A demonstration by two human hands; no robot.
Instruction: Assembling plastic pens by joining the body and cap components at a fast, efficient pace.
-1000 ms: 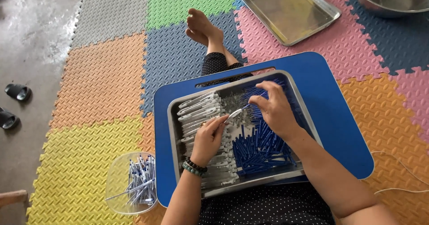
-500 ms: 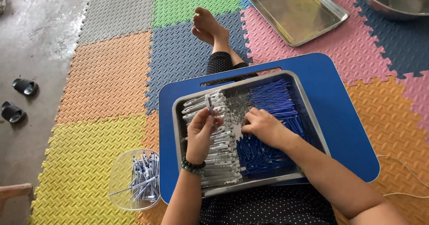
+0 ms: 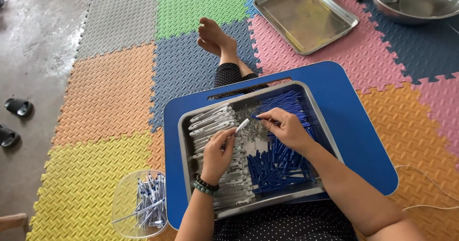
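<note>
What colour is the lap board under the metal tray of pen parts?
Blue; the lap board shows clearly around the metal tray in the head view.

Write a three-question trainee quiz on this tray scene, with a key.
1. True or false: the left hand holds a white piece.
2. Which side of the tray has the blue pieces: the person's left or right?
3. What lies on the mat beside the lap desk? A) clear bowl of assembled pens B) book C) cup

Key: 1 true; 2 right; 3 A. The right hand pinches a blue piece at the white piece's tip.
</note>
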